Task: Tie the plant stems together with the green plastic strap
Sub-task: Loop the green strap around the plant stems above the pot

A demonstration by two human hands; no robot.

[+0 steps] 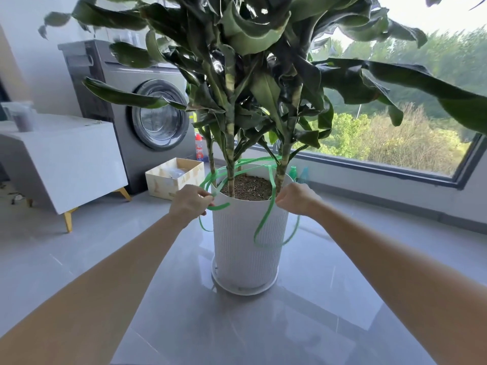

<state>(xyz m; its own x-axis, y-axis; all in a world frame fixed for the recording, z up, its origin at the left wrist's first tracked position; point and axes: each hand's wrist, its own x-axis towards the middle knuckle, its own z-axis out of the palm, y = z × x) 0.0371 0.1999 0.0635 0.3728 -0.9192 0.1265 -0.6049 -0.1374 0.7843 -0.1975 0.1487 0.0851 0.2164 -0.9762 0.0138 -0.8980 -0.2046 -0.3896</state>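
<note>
Thin, flat, glossy green strap (218, 206) loops loosely round the striped stems (230, 164) above the soil (247, 187), ends dangling over the ribbed white cylindrical pot (242, 248). Left hand (188, 202) pinches the strap at the left rim; right hand (295, 198) curls on it at the right rim. Round saucer (245, 290) under the pot. Washer (155, 114), open box (174, 177) and white cabinet (66, 159) behind left.

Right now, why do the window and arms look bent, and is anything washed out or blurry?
Head view: the wide-angle lens bows the window frame and stretches both forearms; the sky is blown out, leaving the backlit leaves dark; the glossy floor shows pale glare; the far-left white cabinet looks soft, the green strap sharp.
</note>
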